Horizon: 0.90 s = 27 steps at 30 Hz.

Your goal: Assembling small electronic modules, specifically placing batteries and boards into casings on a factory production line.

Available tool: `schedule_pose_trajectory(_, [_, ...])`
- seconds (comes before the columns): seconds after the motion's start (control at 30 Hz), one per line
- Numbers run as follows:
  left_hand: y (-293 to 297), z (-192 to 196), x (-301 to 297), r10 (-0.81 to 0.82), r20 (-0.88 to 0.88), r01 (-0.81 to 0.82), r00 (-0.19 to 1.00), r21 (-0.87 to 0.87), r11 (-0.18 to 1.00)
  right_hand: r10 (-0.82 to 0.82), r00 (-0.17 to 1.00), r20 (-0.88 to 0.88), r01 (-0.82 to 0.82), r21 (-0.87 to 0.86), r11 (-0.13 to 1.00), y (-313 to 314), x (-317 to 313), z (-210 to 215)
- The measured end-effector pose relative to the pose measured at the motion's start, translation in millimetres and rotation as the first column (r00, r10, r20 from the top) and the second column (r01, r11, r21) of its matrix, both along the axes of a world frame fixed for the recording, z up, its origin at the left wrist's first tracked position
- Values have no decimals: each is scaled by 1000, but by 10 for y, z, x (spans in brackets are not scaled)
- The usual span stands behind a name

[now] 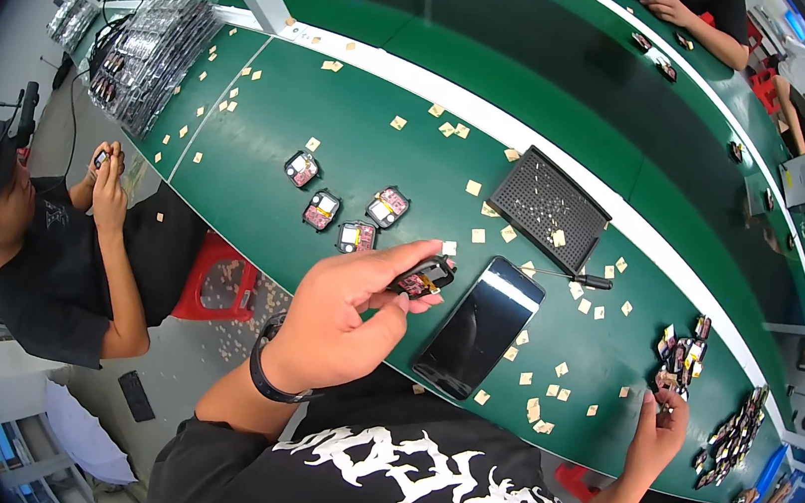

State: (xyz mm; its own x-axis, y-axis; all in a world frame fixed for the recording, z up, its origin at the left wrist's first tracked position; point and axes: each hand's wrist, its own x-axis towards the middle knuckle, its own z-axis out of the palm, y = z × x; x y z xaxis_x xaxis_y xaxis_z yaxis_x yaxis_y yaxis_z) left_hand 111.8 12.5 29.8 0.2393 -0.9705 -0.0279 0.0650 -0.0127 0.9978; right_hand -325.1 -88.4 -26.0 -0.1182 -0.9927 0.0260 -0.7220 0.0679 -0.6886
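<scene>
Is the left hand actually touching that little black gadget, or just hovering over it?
Touching. The head view shows the left hand raised above the green table, with its thumb and fingertips pinched around the small black device, with no gap between them.

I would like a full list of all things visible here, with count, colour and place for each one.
Long workbench: one, green, across the middle.
Small open electronic modules: four, black with pink inside, centre of the bench.
Smartphone: one, black, flat near the bench edge.
Perforated tray: one, black, behind the phone.
Screwdriver: one, black handle, beside the tray.
Small paper squares: many, tan, scattered.
Pile of small parts: one, dark, on the right.
Neighbouring person: one, black shirt, seated left.
Left hand: holds one small module.
Right hand: fingers pinched at the pile.
</scene>
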Motion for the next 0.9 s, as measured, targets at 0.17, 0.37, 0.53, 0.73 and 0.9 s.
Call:
schedule_pose_trajectory(0.17, [-158,-104,114,64,379,-56,923,-32,998,130,892,-433,-234,-197,952,1,-131,92])
schedule_pose_trajectory(0.37, [-299,-501,716,270,698,-247,663,-136,959,99,845,-525,-240,-208,948,-130,-18,6])
schedule_pose_trajectory(0.53, [-481,-752,1106,138,694,-281,707,97,955,94,841,-532,-299,-315,901,-45,-222,19])
schedule_pose_trajectory(0.73, [-589,-599,739,200,931,-187,305,-148,971,94,901,-423,-317,-496,809,47,-337,-5])
schedule_pose_trajectory(0.9, [-526,-159,-820,-291,115,273,950,150,950,330,911,-249,-406,-688,601,210,12,175])
